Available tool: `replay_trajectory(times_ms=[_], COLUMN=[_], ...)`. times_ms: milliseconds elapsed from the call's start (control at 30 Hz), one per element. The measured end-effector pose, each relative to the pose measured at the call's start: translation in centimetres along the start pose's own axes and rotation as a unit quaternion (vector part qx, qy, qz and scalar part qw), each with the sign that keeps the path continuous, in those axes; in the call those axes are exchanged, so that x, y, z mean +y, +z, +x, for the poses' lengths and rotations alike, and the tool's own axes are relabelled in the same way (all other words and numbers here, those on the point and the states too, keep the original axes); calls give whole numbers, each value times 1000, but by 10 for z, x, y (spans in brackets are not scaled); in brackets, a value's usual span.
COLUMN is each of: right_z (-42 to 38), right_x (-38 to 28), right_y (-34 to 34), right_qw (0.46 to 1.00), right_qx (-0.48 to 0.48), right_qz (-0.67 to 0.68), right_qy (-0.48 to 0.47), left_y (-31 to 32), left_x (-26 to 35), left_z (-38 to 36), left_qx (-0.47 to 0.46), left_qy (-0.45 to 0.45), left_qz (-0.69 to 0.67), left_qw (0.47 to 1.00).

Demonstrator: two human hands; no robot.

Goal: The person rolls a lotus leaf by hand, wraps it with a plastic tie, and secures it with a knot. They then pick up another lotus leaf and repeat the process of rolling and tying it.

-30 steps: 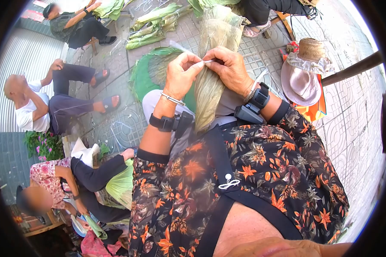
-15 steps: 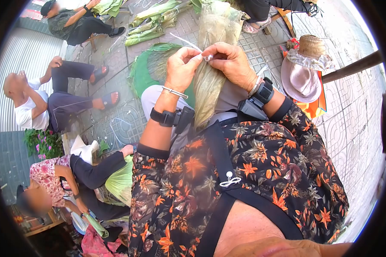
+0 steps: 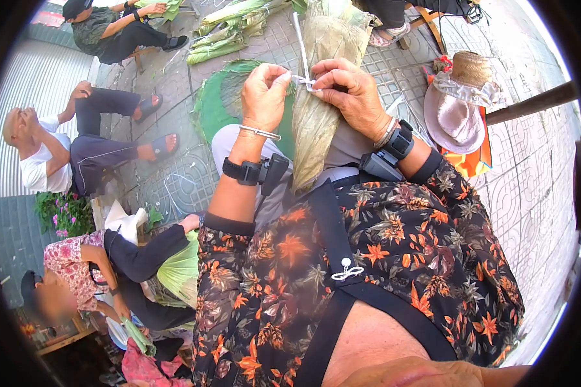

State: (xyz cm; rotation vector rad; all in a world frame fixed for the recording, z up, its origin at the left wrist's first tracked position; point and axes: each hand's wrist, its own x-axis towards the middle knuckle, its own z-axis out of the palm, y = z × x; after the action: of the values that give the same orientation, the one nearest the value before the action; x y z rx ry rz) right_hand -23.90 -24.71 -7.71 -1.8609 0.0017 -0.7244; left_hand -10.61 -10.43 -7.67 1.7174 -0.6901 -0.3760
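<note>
A long bundle of dried, brownish-green leaves (image 3: pixel 316 122) lies across my lap, with a white strip (image 3: pixel 301 45) looped round it. My left hand (image 3: pixel 265 97) pinches one end of the strip just left of the bundle. On the bundle's right side, my right hand (image 3: pixel 350 93) has its fingers closed on the strip by a small loop or knot. The strip's other end sticks up between my hands. Beneath the bundle, a large green leaf (image 3: pixel 223 100) rests beside my knee.
Flattened leaf bundles (image 3: pixel 232 32) lie on the paving ahead. Two hats (image 3: pixel 458 116) sit on an orange bag to the right, by a wooden pole (image 3: pixel 529 103). Several people sit at the left and ahead, one holding leaves (image 3: pixel 139 335).
My left hand has moved a little left, away from my right hand, drawing out the strip between them. The strip's free end now points up instead of to the upper left.
</note>
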Motion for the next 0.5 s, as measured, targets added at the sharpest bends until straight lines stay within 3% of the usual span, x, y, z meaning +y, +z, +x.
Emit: replay_trajectory(times_ms=[200,500], right_z=[-2,-4], right_x=[2,0], right_y=[0,-1], right_qw=[999,999], right_qx=[-7,-22], right_qz=[-7,2], right_qy=[-41,-35], left_y=[-6,-3], left_x=[1,-7], left_z=[10,14], left_qx=[92,146], left_qy=[208,281], left_qz=[280,356], left_qw=[933,879])
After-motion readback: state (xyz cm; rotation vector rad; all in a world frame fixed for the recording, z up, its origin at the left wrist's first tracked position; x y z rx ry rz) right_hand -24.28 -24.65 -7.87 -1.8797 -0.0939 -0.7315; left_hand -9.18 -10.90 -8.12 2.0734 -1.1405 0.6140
